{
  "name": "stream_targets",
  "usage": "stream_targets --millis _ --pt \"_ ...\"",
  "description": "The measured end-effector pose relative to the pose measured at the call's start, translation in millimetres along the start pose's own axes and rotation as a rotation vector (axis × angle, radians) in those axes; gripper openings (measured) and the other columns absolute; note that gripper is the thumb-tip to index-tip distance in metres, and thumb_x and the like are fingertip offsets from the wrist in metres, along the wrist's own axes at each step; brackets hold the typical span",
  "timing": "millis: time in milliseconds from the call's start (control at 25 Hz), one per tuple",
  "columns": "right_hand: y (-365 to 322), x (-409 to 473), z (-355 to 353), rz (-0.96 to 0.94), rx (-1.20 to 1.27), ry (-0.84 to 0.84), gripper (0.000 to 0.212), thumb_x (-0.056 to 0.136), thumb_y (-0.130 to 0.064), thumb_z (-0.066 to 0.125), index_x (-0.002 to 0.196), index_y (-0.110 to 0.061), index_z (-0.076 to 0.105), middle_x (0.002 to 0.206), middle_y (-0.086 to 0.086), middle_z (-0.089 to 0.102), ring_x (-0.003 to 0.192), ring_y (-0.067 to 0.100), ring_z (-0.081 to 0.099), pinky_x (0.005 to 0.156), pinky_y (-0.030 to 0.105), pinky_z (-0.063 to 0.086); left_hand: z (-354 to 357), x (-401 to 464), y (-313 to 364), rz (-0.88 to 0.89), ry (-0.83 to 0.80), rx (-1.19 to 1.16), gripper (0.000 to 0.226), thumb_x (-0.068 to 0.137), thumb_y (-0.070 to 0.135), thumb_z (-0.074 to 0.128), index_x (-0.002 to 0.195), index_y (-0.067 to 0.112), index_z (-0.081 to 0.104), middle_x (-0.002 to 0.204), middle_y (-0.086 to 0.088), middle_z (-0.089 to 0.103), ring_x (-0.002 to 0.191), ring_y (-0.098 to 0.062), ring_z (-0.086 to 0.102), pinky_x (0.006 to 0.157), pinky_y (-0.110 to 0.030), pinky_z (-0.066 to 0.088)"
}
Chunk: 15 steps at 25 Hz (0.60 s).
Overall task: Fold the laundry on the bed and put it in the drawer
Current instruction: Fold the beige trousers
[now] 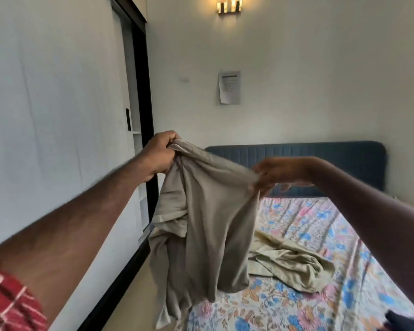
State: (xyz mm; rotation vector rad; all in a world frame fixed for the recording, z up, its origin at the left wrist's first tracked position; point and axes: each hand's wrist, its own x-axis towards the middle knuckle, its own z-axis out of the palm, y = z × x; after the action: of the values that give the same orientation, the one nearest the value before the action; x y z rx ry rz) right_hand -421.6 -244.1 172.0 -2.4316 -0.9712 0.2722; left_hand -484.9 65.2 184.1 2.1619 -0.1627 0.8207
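A grey-beige garment [206,225] hangs in the air over the left side of the bed. My left hand [159,155] grips its bunched top edge at the upper left. My right hand [270,173] pinches the same top edge farther right, and the cloth stretches between the two hands. The garment's lower part droops down to the bed's near edge. A second pale olive garment [289,261] lies crumpled on the floral bedsheet [320,235], behind and to the right of the hanging one.
The bed has a dark blue headboard [320,158] against the far wall. A white sliding wardrobe [58,115] with a black frame lines the left side, leaving a narrow floor strip beside the bed. A dark cloth [409,321] shows at the bottom right corner.
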Motion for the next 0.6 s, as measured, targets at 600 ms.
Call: stream_targets --millis 600 --pt "-8 -20 -4 -0.209 0.316 0.329 0.016 0.083 -0.003 0.08 0.082 -0.013 0.068 0.072 0.0 0.066 0.071 0.017 0.063 0.06 0.028 0.055 -37 4 26 -0.223 -0.325 -0.437 0.044 0.081 -0.011 0.032 0.104 0.006 0.066 0.109 -0.02 0.064 0.085 -0.023 0.064 0.082 -0.033 0.053"
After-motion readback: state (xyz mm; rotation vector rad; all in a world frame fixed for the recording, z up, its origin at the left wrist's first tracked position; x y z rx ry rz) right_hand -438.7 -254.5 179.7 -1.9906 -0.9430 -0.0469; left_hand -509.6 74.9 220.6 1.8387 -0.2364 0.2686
